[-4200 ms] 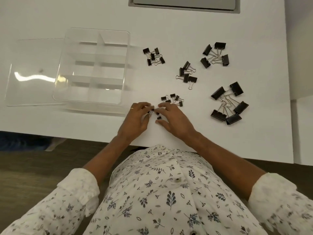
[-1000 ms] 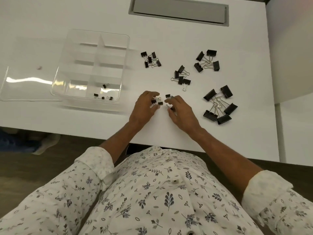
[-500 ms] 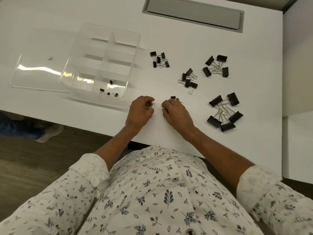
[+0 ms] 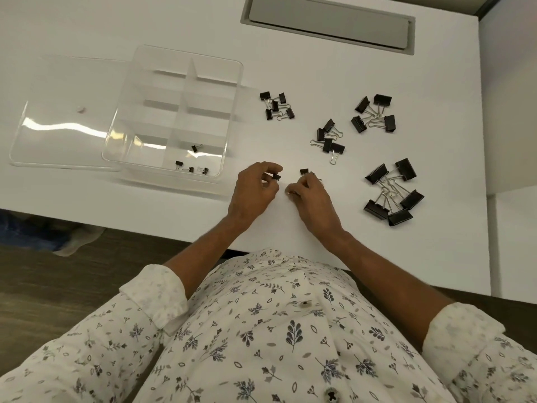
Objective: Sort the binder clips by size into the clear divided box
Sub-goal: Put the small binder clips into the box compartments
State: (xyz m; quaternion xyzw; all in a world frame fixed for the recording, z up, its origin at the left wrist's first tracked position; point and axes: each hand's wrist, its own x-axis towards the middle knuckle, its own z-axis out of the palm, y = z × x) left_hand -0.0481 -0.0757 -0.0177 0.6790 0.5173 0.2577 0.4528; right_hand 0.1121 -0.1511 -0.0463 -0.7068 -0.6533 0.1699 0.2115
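Four smallest clips (image 4: 179, 163) lie in the divided box's (image 4: 203, 126) nearest compartment, grouped by size. Left hand (image 4: 252, 190), just right of the box: fingers (image 4: 268, 165) clamped on a fifth tiny clip (image 4: 277, 177), likely bound there. Right hand (image 4: 313, 199), farther right: fingers curled, grip unclear.

The left hand (image 4: 252, 187) pinches a tiny clip (image 4: 277, 177), which its fingertips mostly cover. The right hand (image 4: 312, 199) curls over the table and hides whatever lies beneath it. Just beyond its fingers, a second clip (image 4: 304, 171) is half hidden. The left sleeve (image 4: 154, 295) and the right sleeve (image 4: 465, 338) run off the bottom edge.
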